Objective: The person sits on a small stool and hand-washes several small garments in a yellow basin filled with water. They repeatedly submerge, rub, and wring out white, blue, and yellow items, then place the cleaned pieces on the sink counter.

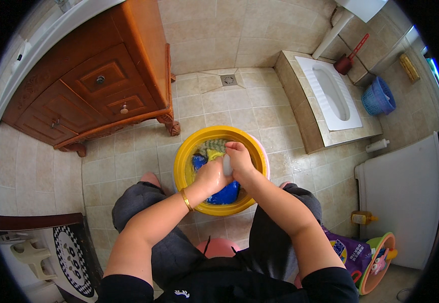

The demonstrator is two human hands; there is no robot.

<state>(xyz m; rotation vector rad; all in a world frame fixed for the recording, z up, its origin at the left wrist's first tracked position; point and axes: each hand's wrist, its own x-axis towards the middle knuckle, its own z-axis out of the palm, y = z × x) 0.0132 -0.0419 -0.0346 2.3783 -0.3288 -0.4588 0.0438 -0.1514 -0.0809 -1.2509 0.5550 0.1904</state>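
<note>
On the tiled floor between my knees stands a round yellow plastic basin [257,159] holding water and wet cloth. My left hand [214,176], with a gold bangle at the wrist, is closed over a wet yellow and blue cloth [214,153] inside the basin. My right hand [240,161] meets it and grips a whitish bar [227,165], perhaps soap. Blue fabric [224,194] lies below my hands, and a green-and-white patterned cloth [214,144] sits at the far side. My fingertips are partly hidden.
A wooden vanity cabinet [106,83] stands at upper left. Right of the floor drain [228,80], a squat toilet [331,92] sits on a raised tiled step. A blue basket [378,96], an amber bottle [361,217], a purple detergent bag [350,250] and an orange-green basin [378,282] are right.
</note>
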